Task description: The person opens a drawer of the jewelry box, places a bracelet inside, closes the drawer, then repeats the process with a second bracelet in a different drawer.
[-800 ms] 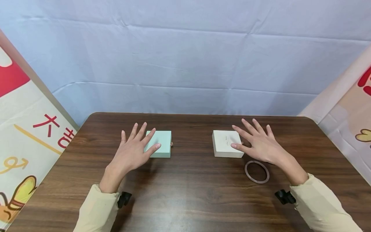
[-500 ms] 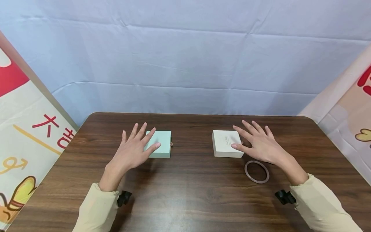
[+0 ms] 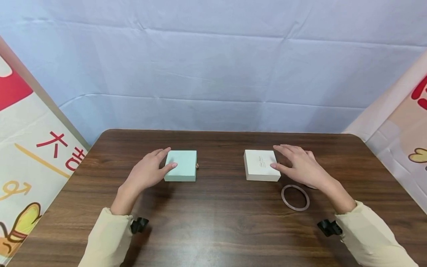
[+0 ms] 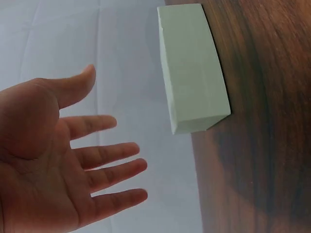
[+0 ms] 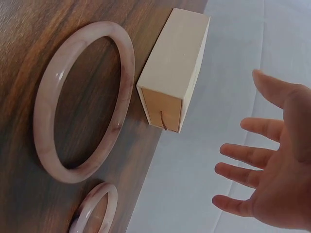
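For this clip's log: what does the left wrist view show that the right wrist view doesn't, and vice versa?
Only the left wrist view shows the left hand and the pale mint-green rectangular box.

Only the right wrist view shows the right hand, the off-white rectangular box with its thin brown tab, a pinkish marbled bangle and a second, partly cropped bangle.

Both share the dark brown wood-grain table and pale bluish cloth backdrop.

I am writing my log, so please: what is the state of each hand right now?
Left hand: open, holding nothing, near the mint-green box.
Right hand: open, holding nothing, near the white box.
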`<state>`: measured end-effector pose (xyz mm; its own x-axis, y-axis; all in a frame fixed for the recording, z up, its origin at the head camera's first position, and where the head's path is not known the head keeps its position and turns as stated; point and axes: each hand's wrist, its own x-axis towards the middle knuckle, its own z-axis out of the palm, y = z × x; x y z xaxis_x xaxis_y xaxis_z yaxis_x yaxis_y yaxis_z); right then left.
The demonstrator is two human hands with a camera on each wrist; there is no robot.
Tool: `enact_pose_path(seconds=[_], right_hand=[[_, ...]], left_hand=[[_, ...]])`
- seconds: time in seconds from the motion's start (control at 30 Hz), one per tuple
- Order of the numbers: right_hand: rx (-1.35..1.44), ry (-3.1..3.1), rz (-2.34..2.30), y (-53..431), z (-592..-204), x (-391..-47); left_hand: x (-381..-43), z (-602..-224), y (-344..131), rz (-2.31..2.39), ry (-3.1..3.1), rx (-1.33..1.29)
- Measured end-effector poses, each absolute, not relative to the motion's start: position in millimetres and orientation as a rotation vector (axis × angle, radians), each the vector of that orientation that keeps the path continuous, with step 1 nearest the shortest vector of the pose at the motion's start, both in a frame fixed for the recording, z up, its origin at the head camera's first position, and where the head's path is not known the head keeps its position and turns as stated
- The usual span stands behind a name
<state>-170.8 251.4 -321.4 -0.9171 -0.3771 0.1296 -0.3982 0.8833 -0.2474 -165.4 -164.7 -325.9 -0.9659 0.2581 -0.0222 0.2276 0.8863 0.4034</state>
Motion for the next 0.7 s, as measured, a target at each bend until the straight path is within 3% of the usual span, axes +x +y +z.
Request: enact_pose_path(seconds=[0.7], right_hand=[[0.842, -2.787, 0.628, 223, -334, -168]], left_hand=[[-179, -345, -185, 0.835, 2.927, 0.203]])
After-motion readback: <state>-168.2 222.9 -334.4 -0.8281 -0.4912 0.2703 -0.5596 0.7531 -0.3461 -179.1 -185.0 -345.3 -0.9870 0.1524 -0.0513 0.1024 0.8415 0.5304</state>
